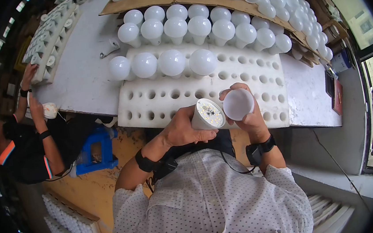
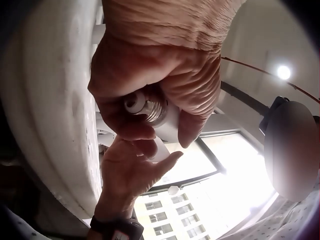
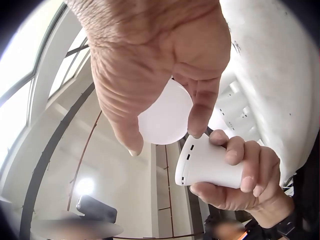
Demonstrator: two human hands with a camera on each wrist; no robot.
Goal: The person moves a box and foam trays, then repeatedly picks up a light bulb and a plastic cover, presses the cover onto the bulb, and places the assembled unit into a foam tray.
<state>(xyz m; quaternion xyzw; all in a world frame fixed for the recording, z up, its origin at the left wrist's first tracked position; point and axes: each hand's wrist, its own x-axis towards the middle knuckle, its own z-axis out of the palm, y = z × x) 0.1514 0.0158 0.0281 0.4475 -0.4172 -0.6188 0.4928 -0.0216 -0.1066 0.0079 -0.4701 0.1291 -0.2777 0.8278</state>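
Observation:
In the head view my left hand [image 1: 179,130] grips a white LED bulb base [image 1: 203,122], its round LED board facing up. The metal screw cap [image 2: 156,111] of that base pokes out between the curled fingers in the left wrist view. My right hand [image 1: 254,121] holds a white bulb cover [image 1: 238,105] between thumb and fingers, its open side showing in the head view. Cover and base are side by side over the front of the foam tray [image 1: 143,107]. In the right wrist view the base [image 3: 215,162] has small dark slots near its rim.
Several bulbs with round covers [image 1: 172,62] stand in the foam tray, with more rows behind. Cardboard [image 1: 150,0] at the back carries many white covers. A loose bulb base [image 1: 110,47] lies on the table. At left sits another person [image 1: 29,148] near a blue stool [image 1: 94,153].

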